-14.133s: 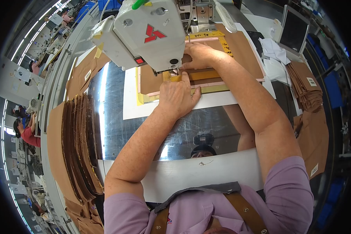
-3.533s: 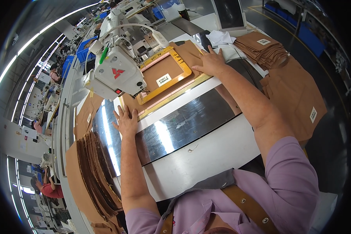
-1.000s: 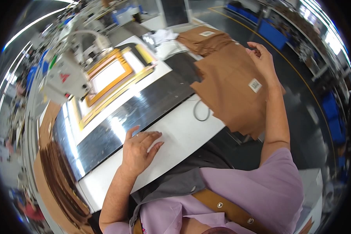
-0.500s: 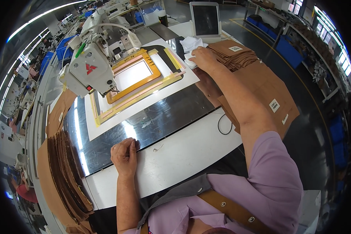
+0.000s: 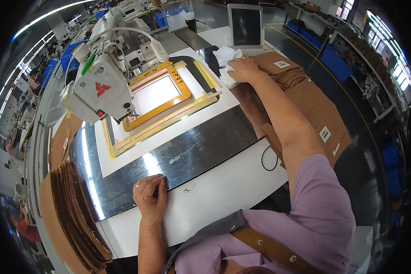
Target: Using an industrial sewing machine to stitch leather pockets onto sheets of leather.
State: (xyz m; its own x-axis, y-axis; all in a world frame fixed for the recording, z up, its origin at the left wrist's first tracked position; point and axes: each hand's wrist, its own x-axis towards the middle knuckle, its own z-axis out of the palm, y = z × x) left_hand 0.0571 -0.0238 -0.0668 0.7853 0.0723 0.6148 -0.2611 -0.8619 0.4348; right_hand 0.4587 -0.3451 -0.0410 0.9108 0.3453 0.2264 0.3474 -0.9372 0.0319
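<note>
A: Grips?
B: Left hand [image 5: 150, 196], near: fingers curled together. Right hand [image 5: 243, 70], far right, on white cloth [image 5: 226, 76]; pinch can't be told.
A: Progress?
B: Labelled brown panels [image 5: 326, 108], right, look done; yellow frame [image 5: 182, 94] holds none.

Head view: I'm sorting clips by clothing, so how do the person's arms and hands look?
The right arm has a short lavender sleeve; no left sleeve shows. The left hand and right hand wear no gloves; a left-finger glint may be a ring.
</note>
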